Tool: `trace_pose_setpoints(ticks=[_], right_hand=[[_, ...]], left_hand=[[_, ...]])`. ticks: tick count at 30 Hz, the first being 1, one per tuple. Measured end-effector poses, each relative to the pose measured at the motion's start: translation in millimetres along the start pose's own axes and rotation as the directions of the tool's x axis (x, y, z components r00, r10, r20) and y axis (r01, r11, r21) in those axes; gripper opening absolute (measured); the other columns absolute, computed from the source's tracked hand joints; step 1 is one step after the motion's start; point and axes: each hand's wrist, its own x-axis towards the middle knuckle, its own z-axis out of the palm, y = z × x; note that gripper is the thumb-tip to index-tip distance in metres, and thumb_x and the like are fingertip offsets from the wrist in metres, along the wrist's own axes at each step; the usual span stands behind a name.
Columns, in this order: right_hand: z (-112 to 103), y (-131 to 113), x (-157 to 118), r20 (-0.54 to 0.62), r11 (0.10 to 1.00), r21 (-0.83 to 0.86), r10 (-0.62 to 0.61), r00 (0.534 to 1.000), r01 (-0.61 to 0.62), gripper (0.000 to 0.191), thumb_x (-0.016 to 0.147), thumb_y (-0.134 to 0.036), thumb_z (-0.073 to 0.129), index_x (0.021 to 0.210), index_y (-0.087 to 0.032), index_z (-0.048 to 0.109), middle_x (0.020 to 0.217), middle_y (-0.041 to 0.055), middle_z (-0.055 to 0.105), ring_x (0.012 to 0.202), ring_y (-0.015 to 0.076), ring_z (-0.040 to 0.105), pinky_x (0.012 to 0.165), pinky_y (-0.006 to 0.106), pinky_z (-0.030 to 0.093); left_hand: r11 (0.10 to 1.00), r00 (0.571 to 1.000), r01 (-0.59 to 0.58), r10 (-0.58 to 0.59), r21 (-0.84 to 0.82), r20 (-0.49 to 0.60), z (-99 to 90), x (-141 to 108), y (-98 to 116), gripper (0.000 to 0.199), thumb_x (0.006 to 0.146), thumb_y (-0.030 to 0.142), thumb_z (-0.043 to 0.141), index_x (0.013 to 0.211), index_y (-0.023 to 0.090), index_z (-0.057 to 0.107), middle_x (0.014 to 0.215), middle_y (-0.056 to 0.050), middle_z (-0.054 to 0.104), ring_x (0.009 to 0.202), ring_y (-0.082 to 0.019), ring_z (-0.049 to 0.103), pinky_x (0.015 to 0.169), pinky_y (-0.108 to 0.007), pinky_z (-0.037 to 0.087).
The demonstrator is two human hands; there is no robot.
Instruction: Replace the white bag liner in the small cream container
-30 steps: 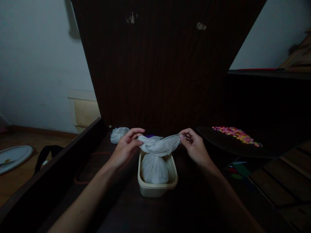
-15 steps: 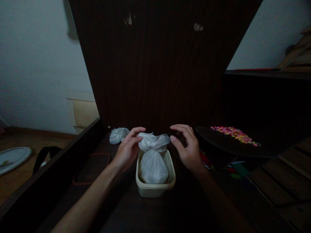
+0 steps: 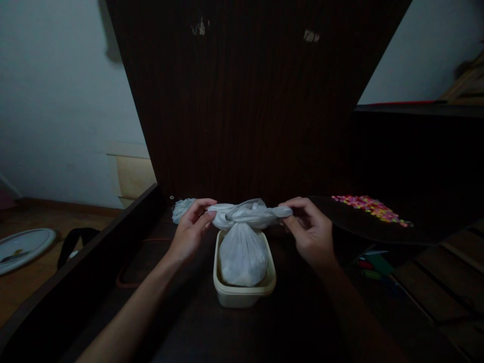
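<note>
A knotted white plastic bag with something bulky inside sits in a cream plastic container on the dark wooden surface. Its two tied ends stretch out sideways above the container's rim. My left hand pinches the left end between thumb and fingers. On the other side, my right hand grips the right end the same way. What the bag contains is hidden by the plastic. Behind my left hand lies a second crumpled white plastic bag, partly covered by my fingers.
A reddish-brown rectangular rim, perhaps a lid, lies left of the container. Several small pink and yellow pieces cover a dark curved shelf at right. A tall dark panel rises behind. On the floor at left is a white oval dish.
My right hand has closed on the bag's right end, which was loose between my hands before. Both ends are now drawn apart, and the knotted top is wider and flatter.
</note>
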Motion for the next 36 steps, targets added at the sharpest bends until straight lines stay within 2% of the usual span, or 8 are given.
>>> trace_pose_setpoints(ticks=[8, 14, 19, 22, 24, 28, 33, 36], right_hand=[[0, 11, 6, -0.168, 0.962, 0.261, -0.038, 0.985, 0.082, 0.008, 0.09, -0.031, 0.066, 0.093, -0.024, 0.063, 0.089, 0.0025, 0.062, 0.067, 0.0156, 0.06, 0.055, 0.029, 0.051], [1, 15, 8, -0.099, 0.985, 0.103, 0.149, 0.984, -0.138, 0.019, 0.08, -0.019, 0.062, 0.099, -0.023, 0.064, 0.098, 0.0046, 0.067, 0.076, 0.0173, 0.061, 0.059, 0.028, 0.05], [8, -5, 3, 0.228, 0.992, -0.091, 0.109, 0.968, -0.09, 0.042, 0.087, -0.022, 0.057, 0.128, -0.024, 0.061, 0.124, 0.0071, 0.065, 0.058, 0.01, 0.047, 0.053, 0.026, 0.042], [21, -17, -3, 0.468, 0.96, -0.277, 0.092, 0.879, 0.047, 0.05, 0.085, -0.038, 0.072, 0.131, -0.023, 0.061, 0.127, 0.0086, 0.066, 0.08, 0.0184, 0.064, 0.07, 0.033, 0.051], [30, -19, -7, 0.515, 0.907, -0.404, 0.119, 0.849, 0.118, 0.055, 0.079, -0.042, 0.078, 0.128, -0.022, 0.063, 0.122, 0.0094, 0.07, 0.095, 0.027, 0.068, 0.081, 0.038, 0.052], [33, -13, -7, 0.49, 0.886, -0.441, 0.104, 0.866, 0.144, 0.019, 0.091, -0.024, 0.063, 0.108, -0.021, 0.069, 0.104, 0.0068, 0.077, 0.09, 0.0258, 0.071, 0.08, 0.037, 0.052], [14, -12, 1, 0.312, 0.956, -0.292, 0.059, 0.948, 0.036, 0.009, 0.091, -0.02, 0.059, 0.089, -0.02, 0.068, 0.073, 0.0009, 0.069, 0.063, 0.0162, 0.064, 0.058, 0.027, 0.048], [6, -12, 10, 0.149, 0.994, -0.078, 0.087, 0.985, -0.076, 0.005, 0.092, -0.023, 0.06, 0.092, -0.022, 0.064, 0.076, 0.0011, 0.069, 0.069, 0.0169, 0.067, 0.06, 0.027, 0.052]], left_hand=[[0.978, 0.997, -0.081, 0.079, 0.192, 0.013, -2.0, -2, 4, 0.025, 0.08, 0.031, 0.069, 0.101, 0.019, 0.073, 0.101, -0.005, 0.074, 0.093, -0.021, 0.066, 0.08, -0.031, 0.051], [0.999, 0.999, 0.04, -0.04, 0.017, 0.018, 2.0, -2, 0, 0.021, 0.072, 0.026, 0.069, 0.091, 0.019, 0.077, 0.087, -0.003, 0.073, 0.079, -0.018, 0.065, 0.066, -0.025, 0.051], [0.984, 0.986, 0.16, -0.163, -0.075, -0.037, 14.8, -5, 1, 0.018, 0.065, 0.027, 0.071, 0.08, 0.018, 0.075, 0.07, 0.001, 0.065, 0.062, -0.013, 0.057, 0.052, -0.02, 0.045], [0.988, 0.984, 0.154, -0.156, -0.03, -0.084, 20.2, -8, 3, 0.02, 0.065, 0.029, 0.073, 0.081, 0.018, 0.074, 0.075, 0.0, 0.066, 0.063, -0.014, 0.058, 0.051, -0.021, 0.045], [0.992, 0.987, 0.129, -0.127, 0.018, -0.095, 20.8, -8, 3, 0.02, 0.067, 0.03, 0.073, 0.083, 0.018, 0.074, 0.076, -0.001, 0.067, 0.065, -0.015, 0.058, 0.051, -0.021, 0.044], [0.993, 0.992, 0.098, -0.092, 0.069, -0.086, 14.7, -7, 1, 0.02, 0.069, 0.03, 0.072, 0.085, 0.019, 0.074, 0.077, -0.001, 0.067, 0.067, -0.015, 0.058, 0.056, -0.023, 0.046], [0.994, 0.994, 0.055, -0.045, 0.099, -0.098, 1.4, -2, -3, 0.017, 0.07, 0.028, 0.071, 0.084, 0.019, 0.074, 0.079, 0.0, 0.067, 0.071, -0.015, 0.058, 0.059, -0.023, 0.044], [0.993, 0.998, 0.053, -0.05, 0.106, -0.038, -4.4, -3, -2, 0.015, 0.067, 0.023, 0.068, 0.08, 0.019, 0.074, 0.075, 0.0, 0.066, 0.07, -0.015, 0.058, 0.061, -0.024, 0.044]])
